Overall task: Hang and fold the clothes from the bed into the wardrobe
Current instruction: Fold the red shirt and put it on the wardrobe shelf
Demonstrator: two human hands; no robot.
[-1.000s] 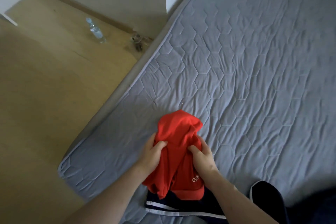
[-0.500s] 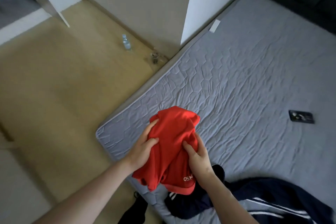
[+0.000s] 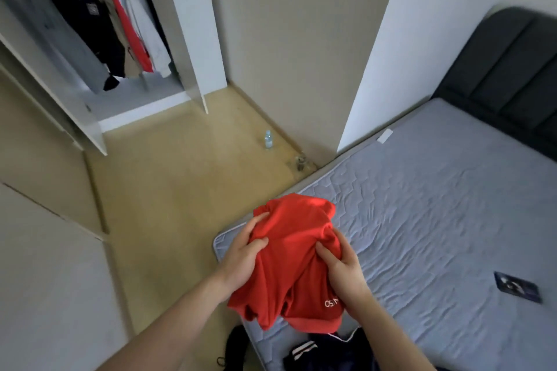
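Dark striped clothing (image 3: 328,352) is seen nearest, on the bed (image 3: 437,220) corner. Above that corner a bunched red shirt (image 3: 292,262) is gripped by the left hand (image 3: 241,259) and right hand (image 3: 343,271), its long axis hanging downward. Beyond the bed, a bottle (image 3: 268,139) stands on the floor before the open wardrobe (image 3: 99,27).

I see beige plain wall (image 3: 286,39) as landmark, straight ahead. Left of wall: white panel (image 3: 193,24), standing open. Right of wall: white pillar (image 3: 407,39) running down to grey quilted mattress (image 3: 437,205). Dark padded headboard (image 3: 506,69) further right of wall, at mattress head. Below wall: tan floor (image 3: 165,190), skirting strip along wall base. Small plastic bottle (image 3: 268,139) upright on floor just beside wall foot. Light soft, even; source I cannot tell.
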